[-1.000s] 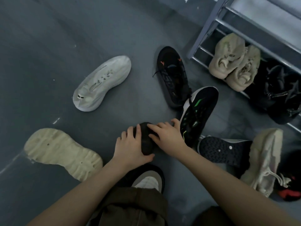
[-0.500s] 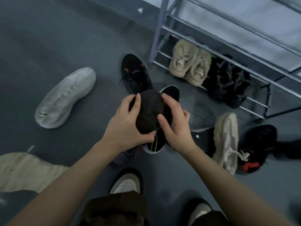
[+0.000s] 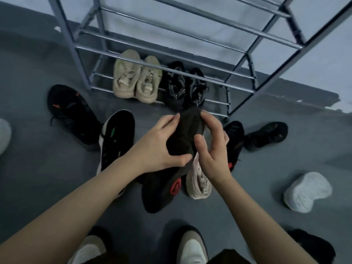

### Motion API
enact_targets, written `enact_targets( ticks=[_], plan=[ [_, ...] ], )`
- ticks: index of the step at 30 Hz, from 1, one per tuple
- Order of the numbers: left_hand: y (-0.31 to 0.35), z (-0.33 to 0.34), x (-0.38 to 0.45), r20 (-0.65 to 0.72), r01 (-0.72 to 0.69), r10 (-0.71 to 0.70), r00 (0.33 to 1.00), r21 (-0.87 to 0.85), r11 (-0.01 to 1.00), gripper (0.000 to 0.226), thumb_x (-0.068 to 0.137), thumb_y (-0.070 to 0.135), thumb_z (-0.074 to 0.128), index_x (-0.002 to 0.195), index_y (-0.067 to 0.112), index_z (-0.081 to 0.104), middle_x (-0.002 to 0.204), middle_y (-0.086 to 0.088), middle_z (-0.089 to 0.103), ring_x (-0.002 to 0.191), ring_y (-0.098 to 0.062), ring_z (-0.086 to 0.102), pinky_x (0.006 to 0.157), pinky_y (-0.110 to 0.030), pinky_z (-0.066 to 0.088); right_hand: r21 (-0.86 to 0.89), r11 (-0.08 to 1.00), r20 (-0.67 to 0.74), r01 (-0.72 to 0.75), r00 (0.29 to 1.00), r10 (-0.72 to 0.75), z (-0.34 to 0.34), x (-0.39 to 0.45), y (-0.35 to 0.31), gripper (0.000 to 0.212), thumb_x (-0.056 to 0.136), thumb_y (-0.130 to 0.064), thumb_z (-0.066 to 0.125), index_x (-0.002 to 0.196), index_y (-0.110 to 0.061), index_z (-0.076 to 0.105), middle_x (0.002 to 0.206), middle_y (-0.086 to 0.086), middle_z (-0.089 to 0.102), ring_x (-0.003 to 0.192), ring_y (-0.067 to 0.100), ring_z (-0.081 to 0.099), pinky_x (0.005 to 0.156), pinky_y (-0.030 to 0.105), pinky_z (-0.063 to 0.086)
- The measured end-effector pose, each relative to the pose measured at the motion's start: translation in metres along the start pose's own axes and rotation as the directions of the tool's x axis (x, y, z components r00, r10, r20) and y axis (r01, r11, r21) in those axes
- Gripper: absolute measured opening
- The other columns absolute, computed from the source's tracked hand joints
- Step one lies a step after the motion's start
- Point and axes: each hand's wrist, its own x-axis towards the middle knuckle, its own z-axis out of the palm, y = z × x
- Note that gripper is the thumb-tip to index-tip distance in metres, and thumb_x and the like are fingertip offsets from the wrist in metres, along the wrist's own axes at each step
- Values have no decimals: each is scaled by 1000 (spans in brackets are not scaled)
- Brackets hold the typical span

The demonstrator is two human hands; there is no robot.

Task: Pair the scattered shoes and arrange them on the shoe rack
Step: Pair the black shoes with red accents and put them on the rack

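Note:
Both hands hold one black shoe [image 3: 185,134] sole-up above the floor; a red patch shows on its heel end. My left hand [image 3: 158,143] grips its left side, my right hand [image 3: 213,147] its right side. The metal shoe rack [image 3: 171,71] stands ahead, with a beige pair [image 3: 136,79] and a black pair [image 3: 185,85] on its bottom tier. Loose on the floor lie a black shoe with orange marks [image 3: 73,113], a black shoe with green marks [image 3: 116,138], a pale pink shoe [image 3: 199,181] under my hands, and two black shoes [image 3: 265,135] to the right.
A white shoe [image 3: 307,191] lies sole-up at the right, another pale shoe [image 3: 3,135] at the left edge. My own two feet in light-toed shoes [image 3: 190,246] stand at the bottom. The rack's upper tiers hold nothing. Grey floor surrounds the shoes.
Both hands lifted the black shoe off the floor and carried it forward toward the rack. The view swung right and up, bringing the rack to the centre.

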Motion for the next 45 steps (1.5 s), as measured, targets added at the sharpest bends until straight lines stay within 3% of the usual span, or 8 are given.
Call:
enact_targets(
  ticks=[6,10,13,17,23,30,37,45],
  plan=[
    [-58,34,11,56,99,-104,993,89,991,68,90,52,44,148,31,15,152,10,25,137,-10,28,111,-32,28,-147,972,214,-186,953,215,10,-2,52,43,93,-43,40,134,-36,45,139,-13,46,128,-4,37,108,42,22],
    [-60,37,0,73,99,-141,987,408,907,87,78,74,20,149,24,13,155,-6,17,138,-24,27,112,-39,23,-175,975,249,-137,952,178,23,-2,59,49,93,-33,46,140,-36,34,132,-30,36,123,-14,31,99,24,17],
    [-45,55,-7,64,155,-237,969,589,793,113,64,87,28,148,17,-2,156,-14,4,138,-30,20,110,-44,19,-152,975,164,-161,969,186,26,-2,62,42,90,-36,53,131,-32,44,120,-31,45,111,-17,40,99,28,19],
    [-35,82,-9,-112,271,-250,962,528,805,126,54,87,40,145,2,17,139,-20,32,118,-37,44,96,-48,38,-93,988,149,-127,979,140,19,-5,61,35,88,-38,51,122,-32,57,116,-32,52,111,-16,42,96,21,16],
    [-45,68,-25,-166,148,-92,982,366,919,91,78,60,49,145,8,17,130,-14,51,112,-28,54,95,-44,43,-163,987,306,-16,950,66,28,-7,52,40,90,-42,41,128,-38,52,132,-18,46,122,3,33,97,26,14],
    [-81,35,-51,-337,379,-215,917,562,735,54,91,43,30,126,11,55,132,-20,51,114,-40,49,93,-53,37,-328,942,527,71,841,120,62,-23,59,52,88,-53,22,133,-41,45,144,-16,38,131,12,32,98,26,7],
    [-57,74,-95,-250,496,-431,867,524,692,116,56,85,40,145,11,25,136,-27,42,110,-41,52,89,-50,43,-312,948,457,-66,864,210,75,-53,53,48,96,-42,43,142,-35,33,138,-9,48,125,5,40,97,26,13],
    [-57,89,-94,-241,485,-421,874,387,784,112,64,61,65,147,27,-1,149,-29,12,113,-43,48,91,-48,42,-269,955,321,-126,923,213,95,-64,52,37,92,-30,56,129,-27,55,136,-2,51,116,8,51,88,23,15]
  ],
)
